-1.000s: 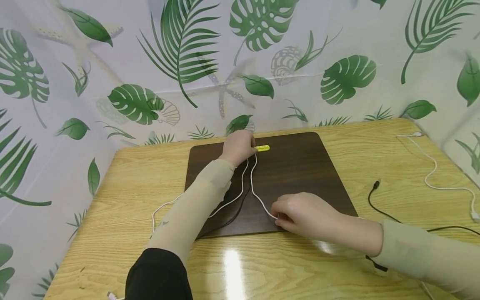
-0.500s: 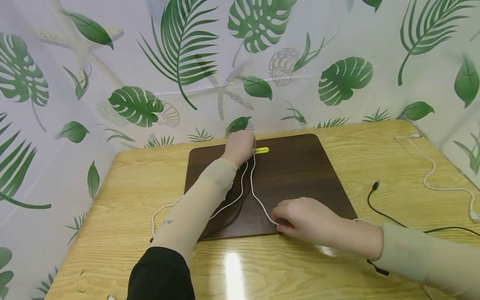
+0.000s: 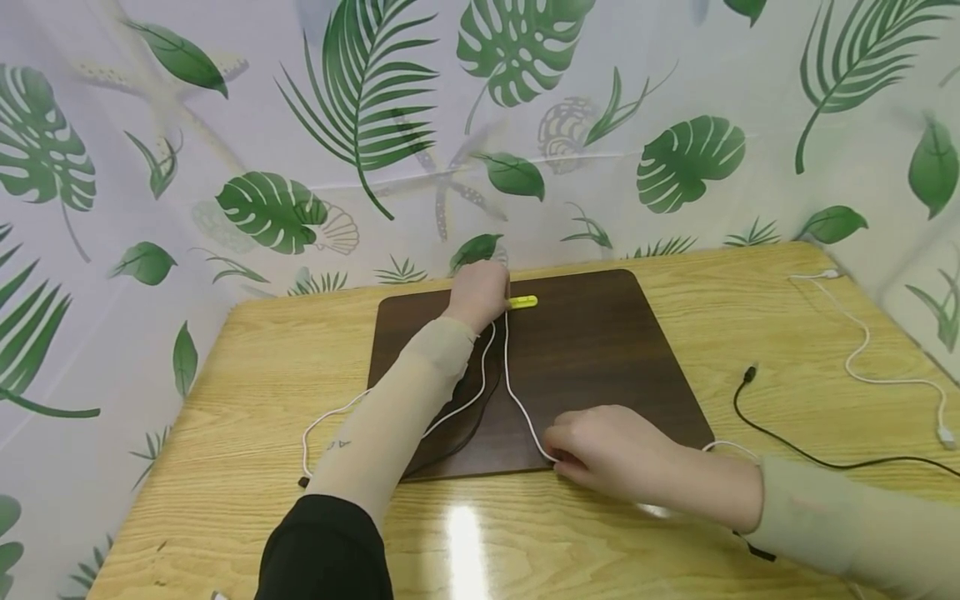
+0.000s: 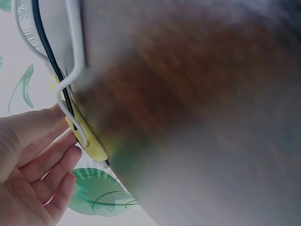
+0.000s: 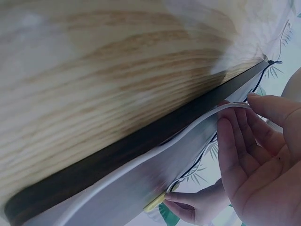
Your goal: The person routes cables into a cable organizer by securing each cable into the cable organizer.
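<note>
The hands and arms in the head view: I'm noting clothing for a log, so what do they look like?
The left hand and right hand wear no gloves. On the left, a beige covering bears a small dark marking, with a black sleeve higher up. On the right, a pale beige sleeve bears a faint pinkish mark.

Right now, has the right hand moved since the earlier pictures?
Yes, in the head view the right hand has shifted slightly toward the near edge of the dark board.
</note>
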Demonstrator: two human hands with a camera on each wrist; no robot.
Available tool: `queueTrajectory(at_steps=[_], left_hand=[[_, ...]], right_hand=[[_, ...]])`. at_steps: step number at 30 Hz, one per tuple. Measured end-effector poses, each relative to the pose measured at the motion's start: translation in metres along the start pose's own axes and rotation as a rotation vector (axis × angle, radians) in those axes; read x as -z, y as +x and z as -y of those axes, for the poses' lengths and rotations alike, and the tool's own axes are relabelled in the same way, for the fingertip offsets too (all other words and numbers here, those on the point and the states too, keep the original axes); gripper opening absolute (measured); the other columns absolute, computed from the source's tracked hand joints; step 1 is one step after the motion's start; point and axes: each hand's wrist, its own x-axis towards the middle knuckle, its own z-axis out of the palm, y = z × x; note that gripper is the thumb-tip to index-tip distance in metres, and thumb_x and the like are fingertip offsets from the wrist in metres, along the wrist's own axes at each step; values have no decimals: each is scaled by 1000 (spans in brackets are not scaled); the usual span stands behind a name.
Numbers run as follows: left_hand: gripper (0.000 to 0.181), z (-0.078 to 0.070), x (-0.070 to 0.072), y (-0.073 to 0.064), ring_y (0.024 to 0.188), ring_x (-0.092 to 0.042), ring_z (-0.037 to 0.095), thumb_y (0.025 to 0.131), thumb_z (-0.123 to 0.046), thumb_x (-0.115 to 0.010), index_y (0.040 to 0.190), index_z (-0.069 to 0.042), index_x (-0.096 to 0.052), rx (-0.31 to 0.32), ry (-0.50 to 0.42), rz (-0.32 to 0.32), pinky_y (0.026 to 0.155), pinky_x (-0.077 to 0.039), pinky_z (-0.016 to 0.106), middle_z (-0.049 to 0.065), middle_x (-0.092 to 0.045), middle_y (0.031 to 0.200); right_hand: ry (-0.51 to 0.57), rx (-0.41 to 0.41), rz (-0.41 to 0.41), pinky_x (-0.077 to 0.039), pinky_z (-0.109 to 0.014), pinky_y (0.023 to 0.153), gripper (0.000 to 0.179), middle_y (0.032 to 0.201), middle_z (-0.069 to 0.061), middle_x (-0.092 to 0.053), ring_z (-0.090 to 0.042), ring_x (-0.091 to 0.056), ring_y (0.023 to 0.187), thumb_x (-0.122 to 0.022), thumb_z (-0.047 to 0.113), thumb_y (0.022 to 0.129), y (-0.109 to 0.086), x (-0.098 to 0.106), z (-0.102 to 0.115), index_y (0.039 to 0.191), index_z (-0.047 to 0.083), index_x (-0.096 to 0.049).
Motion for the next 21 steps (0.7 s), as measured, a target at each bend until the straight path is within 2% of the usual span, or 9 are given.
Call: queueTrajectory(at_steps=[15, 21], left_hand=[[13, 1, -4, -2, 89, -77, 21, 91, -24, -86, 89, -11, -81, -6, -6, -5, 88, -60, 38, 2, -82, 93], [11, 1, 0, -1, 93, -76, 23, 92, -22, -84, 92, -11, -81, -12, -21, 6, 93, -57, 41, 2, -82, 97]], right_hand=[[-63, 6, -41, -38, -24, 54, 33, 69, 13, -50, -3, -41, 59, -81, 7, 78, -4, 1, 1, 70, 25, -54], [-79, -4, -55, -41, -24, 54, 30, 69, 12, -53, -2, -44, 59, -82, 7, 78, -8, 2, 0, 71, 24, -59]])
